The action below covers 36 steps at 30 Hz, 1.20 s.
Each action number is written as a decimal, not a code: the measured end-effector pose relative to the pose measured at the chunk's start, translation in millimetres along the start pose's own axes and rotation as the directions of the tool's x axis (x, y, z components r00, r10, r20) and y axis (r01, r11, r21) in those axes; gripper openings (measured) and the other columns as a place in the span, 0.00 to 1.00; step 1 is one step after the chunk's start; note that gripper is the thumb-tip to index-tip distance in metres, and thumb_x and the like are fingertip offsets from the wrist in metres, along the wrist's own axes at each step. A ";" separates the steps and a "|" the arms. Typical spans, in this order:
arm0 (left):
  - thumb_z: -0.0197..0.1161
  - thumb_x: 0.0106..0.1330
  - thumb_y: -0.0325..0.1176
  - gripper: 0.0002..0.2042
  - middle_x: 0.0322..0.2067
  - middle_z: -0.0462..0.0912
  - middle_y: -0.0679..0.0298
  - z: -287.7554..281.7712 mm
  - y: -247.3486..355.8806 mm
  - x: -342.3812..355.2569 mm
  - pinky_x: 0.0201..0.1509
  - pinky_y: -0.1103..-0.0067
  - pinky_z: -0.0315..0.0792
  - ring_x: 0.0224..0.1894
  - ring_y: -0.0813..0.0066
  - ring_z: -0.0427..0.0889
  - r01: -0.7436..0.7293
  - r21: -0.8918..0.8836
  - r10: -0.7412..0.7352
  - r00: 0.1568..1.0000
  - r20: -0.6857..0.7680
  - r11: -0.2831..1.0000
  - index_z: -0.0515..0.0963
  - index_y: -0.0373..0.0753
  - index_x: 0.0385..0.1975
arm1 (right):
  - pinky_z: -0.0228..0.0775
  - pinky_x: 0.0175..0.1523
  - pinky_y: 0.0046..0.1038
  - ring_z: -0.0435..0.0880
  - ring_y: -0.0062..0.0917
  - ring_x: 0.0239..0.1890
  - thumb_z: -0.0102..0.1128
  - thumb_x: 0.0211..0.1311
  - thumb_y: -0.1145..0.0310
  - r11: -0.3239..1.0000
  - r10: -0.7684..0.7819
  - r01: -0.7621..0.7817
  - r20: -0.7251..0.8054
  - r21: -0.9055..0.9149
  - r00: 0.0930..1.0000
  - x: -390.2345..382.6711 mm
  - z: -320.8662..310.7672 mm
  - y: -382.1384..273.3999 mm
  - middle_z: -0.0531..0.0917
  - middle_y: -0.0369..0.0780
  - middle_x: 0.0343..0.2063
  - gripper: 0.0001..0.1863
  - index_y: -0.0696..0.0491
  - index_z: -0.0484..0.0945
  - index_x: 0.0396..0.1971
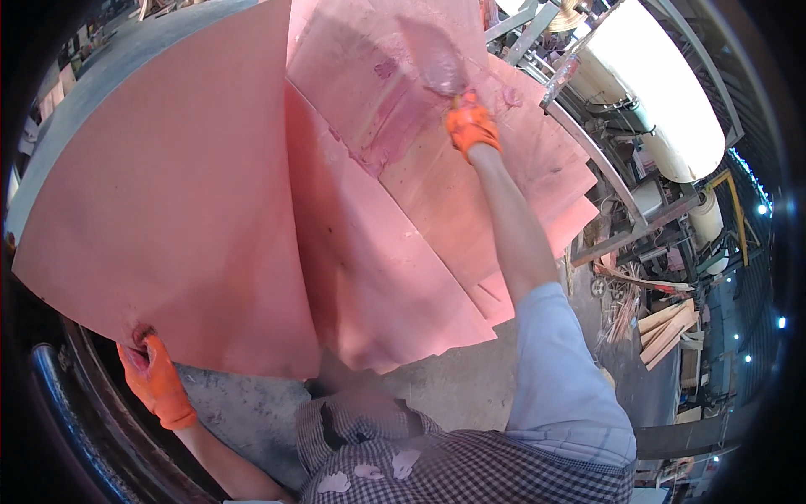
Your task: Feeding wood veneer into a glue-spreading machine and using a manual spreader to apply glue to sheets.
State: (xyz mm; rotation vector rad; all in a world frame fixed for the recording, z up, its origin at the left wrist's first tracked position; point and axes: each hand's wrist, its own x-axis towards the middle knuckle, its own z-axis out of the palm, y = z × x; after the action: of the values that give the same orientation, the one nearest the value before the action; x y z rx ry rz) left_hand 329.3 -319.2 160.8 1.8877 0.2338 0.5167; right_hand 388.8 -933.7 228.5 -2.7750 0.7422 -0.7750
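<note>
Large pink sheets (168, 151) overlap in a stack; the upper right ones carry smears of darker pink paste (390, 126). My left hand (159, 382), in an orange glove with dark pink stains, grips the lower left edge of the big top sheet, its fingers closed on it. My right hand (472, 124), also in an orange glove, is closed around the handle of a paste-coated tool (441, 63), whose blurred head lies over the smeared sheets at the top; its exact shape is unclear.
A metal frame (621, 181) with a large cream roll (655, 109) stands at upper right, with more rolls behind it. Loose wooden strips (667, 332) lie at the right. A curved dark metal rail (59, 378) runs along the lower left. Grey concrete floor (445, 395) shows below the sheets.
</note>
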 end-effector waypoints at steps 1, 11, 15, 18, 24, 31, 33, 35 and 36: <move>0.56 0.68 0.27 0.18 0.48 0.79 0.62 2.9 1.2 -0.5 0.54 0.79 0.68 0.48 0.74 0.76 -0.004 0.000 0.004 1.000 0.006 1.000 0.71 0.29 0.56 | 0.76 0.35 0.41 0.85 0.35 0.31 0.50 0.61 0.65 0.998 -0.044 0.045 -0.031 0.043 0.999 13.2 23.8 7.7 0.84 0.43 0.35 0.23 0.51 0.69 0.57; 0.54 0.68 0.26 0.18 0.52 0.77 0.62 -1.1 -14.0 7.1 0.59 0.79 0.66 0.53 0.73 0.74 -0.001 -0.099 0.007 0.998 0.066 0.995 0.71 0.32 0.58 | 0.69 0.31 0.35 0.82 0.27 0.30 0.44 0.65 0.65 0.684 -0.238 0.332 0.232 -0.649 0.943 -85.8 128.5 28.6 0.81 0.32 0.26 0.23 0.47 0.70 0.60; 0.55 0.68 0.26 0.18 0.49 0.78 0.63 0.3 -19.3 7.0 0.56 0.80 0.67 0.50 0.76 0.75 0.032 -0.103 -0.021 0.994 0.104 0.994 0.71 0.32 0.57 | 0.69 0.32 0.34 0.83 0.29 0.33 0.45 0.66 0.65 0.827 -0.040 0.258 0.406 -0.499 0.913 -138.7 76.1 39.2 0.84 0.37 0.29 0.19 0.46 0.73 0.56; 0.55 0.68 0.26 0.17 0.46 0.79 0.63 2.7 -12.9 3.2 0.54 0.81 0.68 0.47 0.77 0.76 -0.011 -0.017 0.012 0.999 0.048 1.000 0.72 0.32 0.56 | 0.69 0.31 0.33 0.84 0.31 0.32 0.44 0.69 0.62 0.925 -0.038 0.175 0.376 -0.337 0.926 -164.6 41.6 58.8 0.85 0.40 0.31 0.14 0.46 0.80 0.44; 0.57 0.68 0.29 0.17 0.45 0.80 0.64 -3.0 -24.8 9.2 0.53 0.81 0.69 0.47 0.77 0.77 0.001 0.094 0.002 0.999 -0.036 0.996 0.73 0.33 0.56 | 0.73 0.33 0.42 0.84 0.38 0.33 0.57 0.60 0.56 0.756 -0.287 0.344 0.191 -0.557 0.939 -179.6 -78.1 138.0 0.84 0.41 0.31 0.20 0.40 0.74 0.53; 0.58 0.68 0.29 0.20 0.51 0.80 0.62 -1.1 -46.3 14.0 0.57 0.80 0.67 0.52 0.74 0.77 0.010 -0.090 -0.011 1.000 -0.008 0.996 0.71 0.33 0.60 | 0.72 0.35 0.42 0.85 0.36 0.37 0.59 0.59 0.54 0.551 0.032 0.211 0.273 -0.808 0.962 -138.3 -118.6 92.5 0.83 0.41 0.34 0.26 0.39 0.66 0.57; 0.58 0.68 0.29 0.21 0.51 0.80 0.62 3.7 -43.4 10.5 0.58 0.80 0.67 0.53 0.74 0.77 0.017 -0.090 -0.016 1.000 0.006 0.996 0.70 0.33 0.60 | 0.72 0.33 0.41 0.85 0.36 0.37 0.58 0.60 0.58 0.515 0.021 0.222 0.271 -0.828 0.962 -136.2 -99.8 87.3 0.83 0.40 0.33 0.23 0.39 0.68 0.56; 0.59 0.68 0.28 0.21 0.51 0.80 0.62 7.3 -44.3 7.3 0.57 0.82 0.66 0.52 0.76 0.76 -0.048 -0.128 0.048 0.999 0.004 0.991 0.70 0.33 0.60 | 0.72 0.34 0.38 0.85 0.35 0.37 0.54 0.61 0.64 0.514 0.044 0.223 0.285 -0.828 0.958 -135.8 -93.3 68.1 0.84 0.39 0.32 0.21 0.38 0.69 0.56; 0.59 0.68 0.28 0.21 0.51 0.80 0.62 6.7 -42.1 7.5 0.57 0.82 0.66 0.52 0.76 0.76 -0.046 -0.119 0.047 0.999 0.004 0.992 0.70 0.33 0.60 | 0.72 0.34 0.38 0.85 0.34 0.37 0.53 0.62 0.65 0.509 0.010 0.261 0.309 -0.820 0.951 -135.5 -89.4 67.7 0.84 0.39 0.32 0.21 0.38 0.70 0.56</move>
State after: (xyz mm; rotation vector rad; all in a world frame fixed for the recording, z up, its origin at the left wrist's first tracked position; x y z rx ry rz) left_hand 342.5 -306.3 121.6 1.7819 0.1518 0.5444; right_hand 213.1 -925.9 225.6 -3.7389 1.0939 0.0912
